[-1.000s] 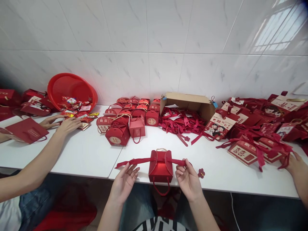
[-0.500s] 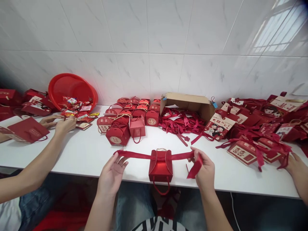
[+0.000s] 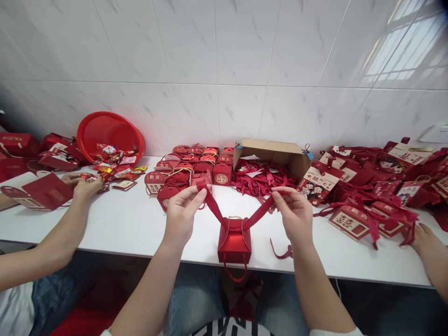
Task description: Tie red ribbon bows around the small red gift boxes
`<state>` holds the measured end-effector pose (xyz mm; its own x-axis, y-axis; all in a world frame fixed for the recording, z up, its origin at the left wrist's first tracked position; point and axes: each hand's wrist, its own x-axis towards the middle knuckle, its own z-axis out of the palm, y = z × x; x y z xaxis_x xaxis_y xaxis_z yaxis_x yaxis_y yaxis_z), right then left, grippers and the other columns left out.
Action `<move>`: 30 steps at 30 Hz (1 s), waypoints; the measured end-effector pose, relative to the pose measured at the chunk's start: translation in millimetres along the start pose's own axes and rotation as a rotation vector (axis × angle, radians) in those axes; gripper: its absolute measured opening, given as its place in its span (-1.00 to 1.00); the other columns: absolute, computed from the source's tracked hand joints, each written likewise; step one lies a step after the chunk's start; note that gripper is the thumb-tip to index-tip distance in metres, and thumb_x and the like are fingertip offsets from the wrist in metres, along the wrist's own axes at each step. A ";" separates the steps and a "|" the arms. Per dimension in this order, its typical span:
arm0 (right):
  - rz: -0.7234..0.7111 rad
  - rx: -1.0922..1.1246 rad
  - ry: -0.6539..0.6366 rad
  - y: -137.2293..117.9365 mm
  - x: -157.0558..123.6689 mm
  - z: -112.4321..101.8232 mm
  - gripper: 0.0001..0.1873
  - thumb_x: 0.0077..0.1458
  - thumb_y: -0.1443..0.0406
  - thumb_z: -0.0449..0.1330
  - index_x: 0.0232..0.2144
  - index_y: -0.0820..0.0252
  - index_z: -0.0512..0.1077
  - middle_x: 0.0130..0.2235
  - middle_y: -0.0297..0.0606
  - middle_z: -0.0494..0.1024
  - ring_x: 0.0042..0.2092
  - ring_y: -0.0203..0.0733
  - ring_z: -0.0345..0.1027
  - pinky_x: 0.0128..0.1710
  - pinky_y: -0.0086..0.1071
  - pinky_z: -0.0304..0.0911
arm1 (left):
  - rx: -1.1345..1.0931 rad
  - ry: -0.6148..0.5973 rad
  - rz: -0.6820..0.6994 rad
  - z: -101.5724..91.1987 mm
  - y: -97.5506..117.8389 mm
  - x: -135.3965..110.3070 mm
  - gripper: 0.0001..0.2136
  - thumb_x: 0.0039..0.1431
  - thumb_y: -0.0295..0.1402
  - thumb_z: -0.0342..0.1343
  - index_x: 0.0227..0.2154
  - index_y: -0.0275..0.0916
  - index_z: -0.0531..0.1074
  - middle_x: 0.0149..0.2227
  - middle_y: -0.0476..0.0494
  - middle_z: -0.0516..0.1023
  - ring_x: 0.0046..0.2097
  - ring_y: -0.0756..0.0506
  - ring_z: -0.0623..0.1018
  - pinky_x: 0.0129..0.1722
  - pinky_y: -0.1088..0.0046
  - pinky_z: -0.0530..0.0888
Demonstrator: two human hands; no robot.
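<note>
A small red gift box (image 3: 234,243) stands at the table's front edge, its cord handle hanging over the side. A dark red ribbon (image 3: 260,212) passes through the top of the box, and its two ends rise outward in a V. My left hand (image 3: 182,212) pinches the left end between thumb and fingers, in front of the finished-looking boxes. My right hand (image 3: 294,212) pinches the other end. Below my right hand, a loose piece of ribbon (image 3: 281,252) lies on the table, partly hidden by my wrist.
Behind are rows of red boxes (image 3: 223,173) and a cardboard box (image 3: 280,151) spilling ribbons. At left, a co-worker's hands (image 3: 86,185) handle sweets by a tipped red basket (image 3: 111,119). Ribboned boxes (image 3: 350,219) are piled at right, beside another person's hand (image 3: 425,240).
Both my hands have risen and moved inward, pulling the ribbon from nearly level into a V. The box stays in place. At left, the co-worker's hands have shifted slightly.
</note>
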<state>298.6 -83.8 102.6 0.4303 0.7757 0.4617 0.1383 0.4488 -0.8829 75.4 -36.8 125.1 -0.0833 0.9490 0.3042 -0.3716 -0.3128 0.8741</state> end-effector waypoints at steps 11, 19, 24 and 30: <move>-0.045 0.050 -0.198 -15.6 14.9 15.6 -0.73 0.11 0.12 0.16 -0.42 0.19 0.52 -0.49 -0.33 0.47 -0.45 -0.31 0.29 -0.43 -0.43 0.24 | 0.030 -0.129 0.093 22.0 3.7 5.9 -0.87 -0.05 -0.35 0.28 -0.38 -0.21 0.57 -0.39 -0.04 0.61 -0.36 0.02 0.54 -0.30 0.54 0.46; -0.050 0.052 -0.212 -22.0 24.8 29.1 -0.72 0.05 0.10 0.22 -0.47 0.21 0.50 -0.50 -0.32 0.45 -0.42 -0.27 0.32 -0.41 -0.41 0.24 | 0.023 -0.140 0.118 27.7 3.6 5.4 -0.87 -0.08 -0.35 0.30 -0.41 -0.24 0.57 -0.40 -0.05 0.59 -0.32 0.00 0.53 -0.26 0.53 0.44; -0.071 0.036 -0.230 -28.4 25.7 30.1 -0.72 0.05 0.10 0.21 -0.46 0.20 0.51 -0.52 -0.33 0.43 -0.44 -0.27 0.30 -0.42 -0.41 0.23 | 0.045 -0.117 0.112 24.5 -3.6 3.5 -0.87 -0.10 -0.33 0.31 -0.43 -0.21 0.56 -0.43 0.00 0.57 -0.35 0.02 0.51 -0.27 0.54 0.42; -0.093 -0.026 -0.200 -41.3 29.0 29.9 -0.67 0.03 0.06 0.21 -0.52 0.20 0.51 -0.50 -0.30 0.49 -0.45 -0.27 0.31 -0.45 -0.40 0.23 | 0.158 -0.162 0.139 23.4 0.3 -1.7 -0.87 -0.09 -0.34 0.28 -0.44 -0.25 0.54 -0.41 -0.06 0.55 -0.33 -0.03 0.50 -0.30 0.50 0.43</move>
<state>278.8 -66.5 155.1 0.2291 0.8051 0.5471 0.1935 0.5132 -0.8362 97.0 -39.5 133.7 0.0309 0.8818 0.4707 -0.2167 -0.4538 0.8643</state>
